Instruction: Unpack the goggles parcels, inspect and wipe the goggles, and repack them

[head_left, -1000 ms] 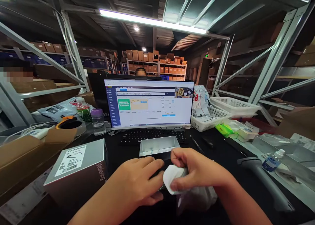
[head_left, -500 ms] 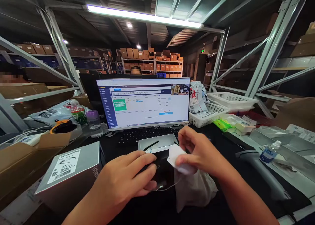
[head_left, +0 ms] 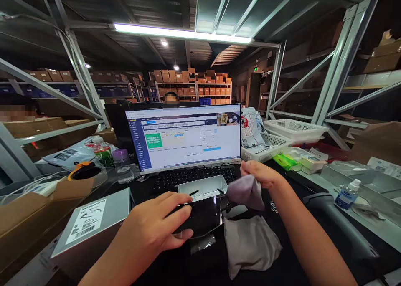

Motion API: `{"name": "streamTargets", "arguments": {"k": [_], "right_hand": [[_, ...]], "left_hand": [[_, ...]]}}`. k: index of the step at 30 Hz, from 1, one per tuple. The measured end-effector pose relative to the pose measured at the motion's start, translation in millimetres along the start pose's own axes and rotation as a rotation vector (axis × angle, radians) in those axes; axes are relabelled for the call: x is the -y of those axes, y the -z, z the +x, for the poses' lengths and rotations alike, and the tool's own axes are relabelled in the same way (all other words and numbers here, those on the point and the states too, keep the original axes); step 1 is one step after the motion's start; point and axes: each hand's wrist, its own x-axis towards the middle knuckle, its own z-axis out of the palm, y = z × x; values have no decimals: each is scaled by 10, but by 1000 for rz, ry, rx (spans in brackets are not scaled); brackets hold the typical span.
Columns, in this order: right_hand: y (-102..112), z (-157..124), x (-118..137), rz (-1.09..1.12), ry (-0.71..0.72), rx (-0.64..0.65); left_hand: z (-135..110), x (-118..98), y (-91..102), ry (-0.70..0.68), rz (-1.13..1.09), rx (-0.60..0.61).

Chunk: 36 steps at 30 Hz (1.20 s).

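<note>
My left hand (head_left: 156, 225) is closed around the left side of a pair of glossy black wraparound glasses (head_left: 205, 215), its thumb below and fingers on top. Two thin dark temples stick up behind the lens. My right hand (head_left: 260, 173) grips a purple-grey cloth (head_left: 246, 192), which hangs beside the right end of the glasses; some fingertips are hidden. Below it, a grey fabric pouch (head_left: 252, 244) lies on the black desk mat. A small clear plastic piece (head_left: 203, 243) rests beneath the glasses. Behind them stands an open silver-grey box (head_left: 203, 185).
A closed grey box (head_left: 94, 223) and an open carton (head_left: 40, 211) stand left. The keyboard (head_left: 169, 178) and monitor (head_left: 184, 140) are ahead. To the right are a barcode scanner (head_left: 341, 223), a spray bottle (head_left: 347, 194) and white baskets (head_left: 266, 146).
My right hand has moved up and right, away from the lens. The bunched pale material in it earlier has given way to the hanging purple-grey cloth. My left hand still holds the glasses.
</note>
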Motion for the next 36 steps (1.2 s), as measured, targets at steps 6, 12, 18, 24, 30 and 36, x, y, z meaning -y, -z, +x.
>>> {"name": "streamTargets", "arguments": {"k": [6,12,18,24,30,36], "right_hand": [[-97,182,130,655,229,-646],[-642,-243,202,308,439,-222],[-798,-564,409,-346,380,504],[-726,-437,297,-263,280,123],[-765,-365,261,-337,415,209],[-645,-309,206,136,159,638]], "left_hand": [[62,-25,-27,-33,17,-2],[98,-142,-190,-104,20,88],[71,-184,-254,-142,75,175],[113,-169,-188,-136,148,108],[100,-110,-145,-60,111,82],[112,-139,-139,47,-19,19]]}}
